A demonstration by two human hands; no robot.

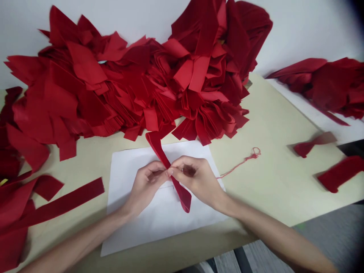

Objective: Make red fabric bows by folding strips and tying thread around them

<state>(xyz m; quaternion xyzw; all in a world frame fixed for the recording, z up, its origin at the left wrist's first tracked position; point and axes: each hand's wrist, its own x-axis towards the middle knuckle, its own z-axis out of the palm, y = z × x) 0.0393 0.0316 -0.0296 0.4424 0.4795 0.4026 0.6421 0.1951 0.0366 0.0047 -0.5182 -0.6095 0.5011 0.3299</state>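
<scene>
A folded red velvet ribbon is pinched at its middle between both hands, its two looped ends spreading up-left and down-right. My left hand grips it from the left with thumb and fingertips. From the right, my right hand closes thumb and forefinger at the same spot. Fingertips hide the pinched centre. Below the hands lies a white sheet of paper with thin drawn lines. A thin red string with a tangled end runs across the table from beside my right wrist.
A big heap of cut red ribbon pieces lies along the back by the wall. Loose long ribbons lie at left. Two folded bows sit near the right edge, with another red pile behind them. The pale table ends at front right.
</scene>
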